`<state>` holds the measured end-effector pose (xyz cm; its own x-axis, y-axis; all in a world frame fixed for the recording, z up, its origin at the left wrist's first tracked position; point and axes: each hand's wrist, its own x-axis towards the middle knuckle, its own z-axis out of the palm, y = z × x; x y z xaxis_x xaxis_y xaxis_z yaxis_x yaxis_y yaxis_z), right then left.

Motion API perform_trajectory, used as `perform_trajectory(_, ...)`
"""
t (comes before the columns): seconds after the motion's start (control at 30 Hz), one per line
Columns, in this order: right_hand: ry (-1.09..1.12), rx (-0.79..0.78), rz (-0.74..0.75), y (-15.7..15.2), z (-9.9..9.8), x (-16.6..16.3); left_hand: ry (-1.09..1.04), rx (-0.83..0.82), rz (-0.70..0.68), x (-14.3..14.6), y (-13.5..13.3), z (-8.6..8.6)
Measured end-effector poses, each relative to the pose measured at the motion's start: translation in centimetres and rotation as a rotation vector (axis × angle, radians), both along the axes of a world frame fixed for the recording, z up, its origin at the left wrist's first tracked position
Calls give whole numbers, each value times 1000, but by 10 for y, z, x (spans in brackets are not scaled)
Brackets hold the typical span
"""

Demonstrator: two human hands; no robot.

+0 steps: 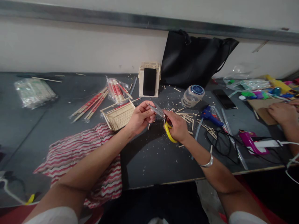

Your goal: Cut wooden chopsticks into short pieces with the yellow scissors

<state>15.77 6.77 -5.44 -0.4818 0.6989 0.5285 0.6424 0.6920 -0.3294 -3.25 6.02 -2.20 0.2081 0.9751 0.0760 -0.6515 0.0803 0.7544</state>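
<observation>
My right hand [178,124] grips a pair of scissors [169,133] with yellow handles, its blades pointing left. Close to the blade tips, my left hand [142,116] is closed in a pinch; whatever it holds is too small to make out. Just left of that hand lies a shallow tray built of thin wooden sticks [121,115]. Under and right of the scissors, short cut stick pieces [187,118] and crumbs are scattered over the dark table [144,161].
A phone [149,81] leans on a stick-built stand at the back. Nearby are a blue-lidded jar [193,95], a blue glue gun [211,116] with its cable, and a black bag [196,59]. Wrapped chopsticks [92,104] and a striped cloth [81,152] lie left. Another person's hand [283,112] rests at right.
</observation>
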Motion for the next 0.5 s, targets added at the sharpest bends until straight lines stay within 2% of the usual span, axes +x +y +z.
perform_trajectory(0.5,-47,0,-12,-4,4,-1,90,103,44,-4,3,-4)
